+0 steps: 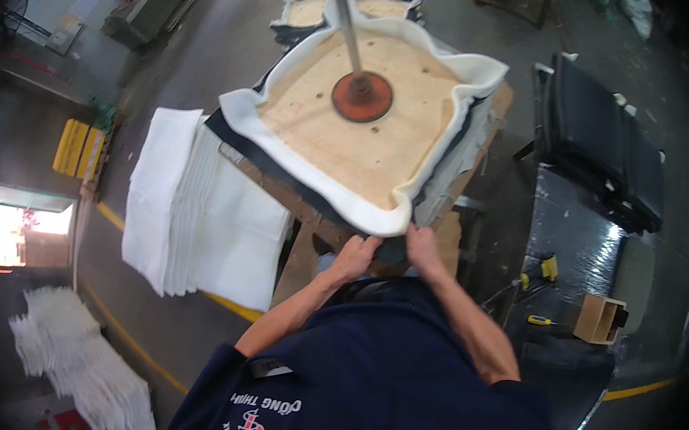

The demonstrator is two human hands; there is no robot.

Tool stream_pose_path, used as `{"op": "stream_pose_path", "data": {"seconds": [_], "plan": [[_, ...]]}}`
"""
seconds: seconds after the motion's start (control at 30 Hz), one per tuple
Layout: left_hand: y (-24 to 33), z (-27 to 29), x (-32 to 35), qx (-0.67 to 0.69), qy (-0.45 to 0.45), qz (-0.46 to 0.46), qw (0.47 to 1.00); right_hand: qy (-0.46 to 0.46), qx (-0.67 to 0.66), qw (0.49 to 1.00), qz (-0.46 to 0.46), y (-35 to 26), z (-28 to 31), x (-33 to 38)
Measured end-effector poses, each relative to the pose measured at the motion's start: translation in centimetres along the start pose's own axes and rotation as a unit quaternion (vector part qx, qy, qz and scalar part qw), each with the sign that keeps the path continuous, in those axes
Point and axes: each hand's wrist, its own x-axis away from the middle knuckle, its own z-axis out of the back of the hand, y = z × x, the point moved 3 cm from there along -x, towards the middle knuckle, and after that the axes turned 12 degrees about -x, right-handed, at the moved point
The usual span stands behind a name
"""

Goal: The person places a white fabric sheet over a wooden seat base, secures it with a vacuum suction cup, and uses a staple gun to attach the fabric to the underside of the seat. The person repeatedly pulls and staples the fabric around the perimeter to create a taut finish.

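Observation:
A plywood seat board lies in front of me, with white padding curling up around its edges. Under the padding a dark cover sticks out along the sides. A red round pad on a metal rod rests on the board's middle. At the near corner, my left hand is closed on the edge of the dark cover. Just to its right, my right hand also grips the cover below the padding's corner. The fingertips of both hands are partly hidden in the fabric.
Behind the board lies another padded panel. White sheets are stacked at left, with more white sheets at lower left. Black upholstered pieces stand at right, above a yellow-and-black tool, a screwdriver and a wooden box.

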Motion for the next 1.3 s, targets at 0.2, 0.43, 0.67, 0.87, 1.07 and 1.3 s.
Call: {"op": "stream_pose_path", "data": {"seconds": [0.2,0.43,0.67,0.87,1.07,1.3], "plan": [[1.3,1.1,2.3,-0.016,-0.078,-0.041,0.996,-0.036,-0.224,0.962,-0.154,-1.2,-0.8,1.5],[-5.4,11.7,5.6,0.070,0.153,-0.071,0.983,0.056,-0.367,0.907,-0.197,-1.1,3.3,-0.5],[-5.0,28.0,4.7,0.201,0.393,-0.045,0.896,0.141,-0.309,0.933,-0.118,-0.4,14.1,-7.6],[-1.6,31.5,5.4,0.119,0.374,0.026,0.919,0.298,-0.504,0.807,-0.078,1.9,20.8,-9.1],[-3.1,33.0,4.5,0.034,0.323,0.081,0.942,0.308,-0.454,0.810,-0.208,10.3,14.0,0.2],[-2.8,35.3,1.1,0.021,0.294,0.121,0.948,0.090,0.002,0.966,-0.244,14.5,8.0,7.6]]}}
